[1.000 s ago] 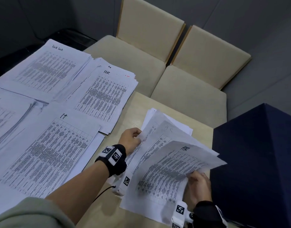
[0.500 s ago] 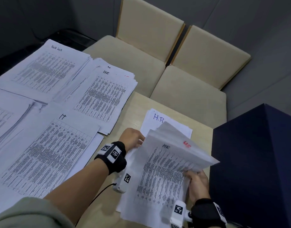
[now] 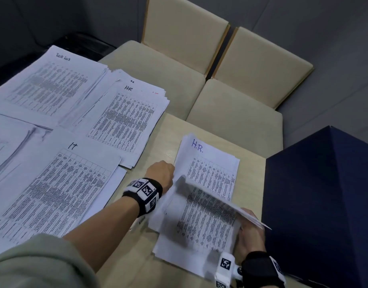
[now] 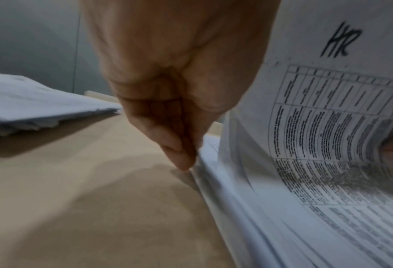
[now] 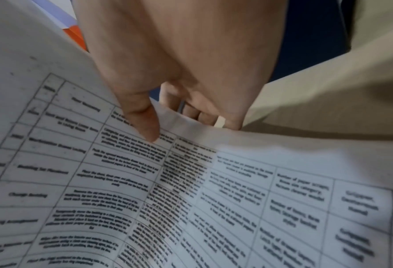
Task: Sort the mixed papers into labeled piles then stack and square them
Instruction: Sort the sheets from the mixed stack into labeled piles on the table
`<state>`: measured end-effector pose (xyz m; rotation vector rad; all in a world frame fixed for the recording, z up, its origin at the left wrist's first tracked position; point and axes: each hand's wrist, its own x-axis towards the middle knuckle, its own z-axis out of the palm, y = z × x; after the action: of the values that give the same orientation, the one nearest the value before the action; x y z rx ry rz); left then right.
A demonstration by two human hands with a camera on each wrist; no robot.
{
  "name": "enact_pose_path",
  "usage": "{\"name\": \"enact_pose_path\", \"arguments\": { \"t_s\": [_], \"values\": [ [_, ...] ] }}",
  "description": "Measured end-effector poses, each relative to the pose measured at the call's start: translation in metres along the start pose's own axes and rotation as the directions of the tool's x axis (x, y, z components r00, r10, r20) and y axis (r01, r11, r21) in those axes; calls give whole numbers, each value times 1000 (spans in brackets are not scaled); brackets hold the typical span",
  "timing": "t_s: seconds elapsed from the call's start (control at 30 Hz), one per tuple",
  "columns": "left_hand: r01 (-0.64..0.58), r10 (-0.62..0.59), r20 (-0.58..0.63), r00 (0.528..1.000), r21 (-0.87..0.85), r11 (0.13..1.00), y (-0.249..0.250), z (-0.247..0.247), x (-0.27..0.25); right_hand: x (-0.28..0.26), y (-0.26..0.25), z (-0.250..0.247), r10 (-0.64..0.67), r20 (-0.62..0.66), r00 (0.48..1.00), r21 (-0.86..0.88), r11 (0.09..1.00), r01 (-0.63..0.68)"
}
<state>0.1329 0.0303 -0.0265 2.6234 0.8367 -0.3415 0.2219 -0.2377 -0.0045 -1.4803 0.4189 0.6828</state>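
— Pale wood is the table (image 3: 170,140), and most of its left side lies under sorted sheets: a pile headed "Task list" (image 3: 52,84) at the far edge, an "HR" pile (image 3: 125,119) next to it, an "It" pile (image 3: 60,183) nearer the person.

— And on the right side?

— A dark blue box (image 3: 324,204) stands at the right edge. Two beige chairs (image 3: 230,80) sit beyond the table. Between the box and the "It" pile lies the mixed stack (image 3: 199,229), its bottom page marked "H.R." in blue.

— Where are the hands?

— Both are on that stack. The left hand (image 3: 161,173) rests at its left edge; in the left wrist view the fingers (image 4: 174,145) are pressed together, their tips down against the side of the sheets where they meet the table.

— Does it pinch anything?

— That cannot be told from these views.

— The right hand?

— The right hand (image 3: 249,233) holds the lifted sheets (image 3: 222,202) at the stack's right edge. In the right wrist view the thumb (image 5: 142,119) lies on top of a curved printed page and the fingers (image 5: 204,116) curl beneath its edge, so the paper is pinched between them. A raised page in the left wrist view reads "HR" in black.
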Motion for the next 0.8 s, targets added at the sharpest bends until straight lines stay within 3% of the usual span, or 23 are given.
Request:
{"name": "enact_pose_path", "arguments": {
  "t_s": [0.17,0.23,0.37,0.47,0.6,0.7,0.8],
  "values": [
    [-8,-8,-213,977,-73,997,-11,-3,-2,1,-5,15,-14,-90,996,60,998,19],
    [19,-44,-190,981,-133,991,-9,-2,1,1,-6,18,-30,-130,991,69,997,39],
    [162,-170,-11,985,-257,953,4,10,11,4,0,11,40,-172,984,11,999,-38],
    [245,-254,-13,967,-222,944,14,19,15,3,-1,3,58,-177,982,5,998,-58],
    [224,-227,17,974,-256,940,20,21,15,7,1,-8,71,-239,969,13,997,-70],
    [166,-188,-48,981,-292,942,22,18,8,13,3,-12,91,-265,960,40,996,-83],
    [55,-121,-101,988,-500,864,17,16,1,14,2,-12,90,-236,967,63,995,-78]
  ]
}}
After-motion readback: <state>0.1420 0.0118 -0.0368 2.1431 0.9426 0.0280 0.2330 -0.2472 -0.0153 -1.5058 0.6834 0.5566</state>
